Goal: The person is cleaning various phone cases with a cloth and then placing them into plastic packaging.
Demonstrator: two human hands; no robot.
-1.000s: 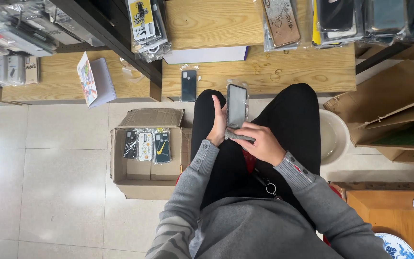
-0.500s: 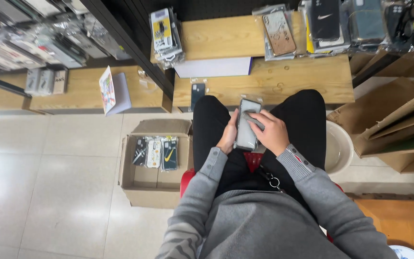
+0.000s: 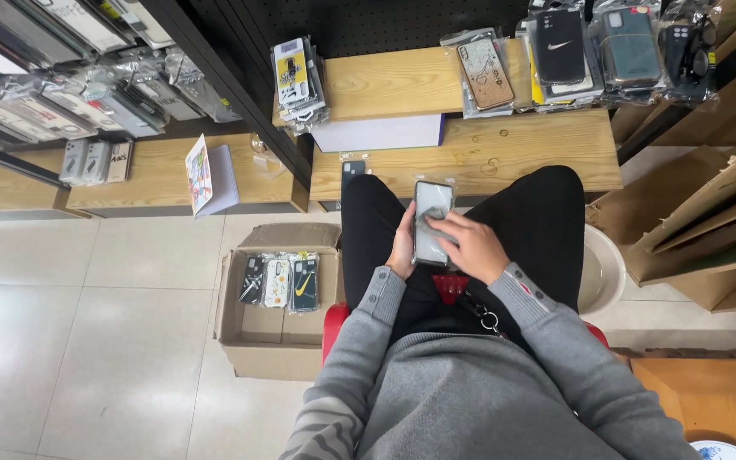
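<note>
Seated person, head view: the left hand (image 3: 402, 247) grips the edge of a phone case (image 3: 433, 220) held over the lap, while the right hand (image 3: 468, 247) presses a small cloth (image 3: 438, 223) flat on its face. Because only one edge is gripped, firm wiping pressure could likely tip the case out and drop it toward the tiled floor (image 3: 112, 341) beside the cardboard box (image 3: 253, 341).

phone case (image 3: 430, 213): lower end hidden by right hand (image 3: 468, 247) | blue-patterned plate (image 3: 717, 449): cut off by edge

A pale tiled floor (image 3: 104, 341) carries an open cardboard box (image 3: 276, 345) at left and a white basin (image 3: 602, 273) at right; the far wooden shelf (image 3: 513, 153) bears a bagged dark phone case (image 3: 352, 170).
</note>
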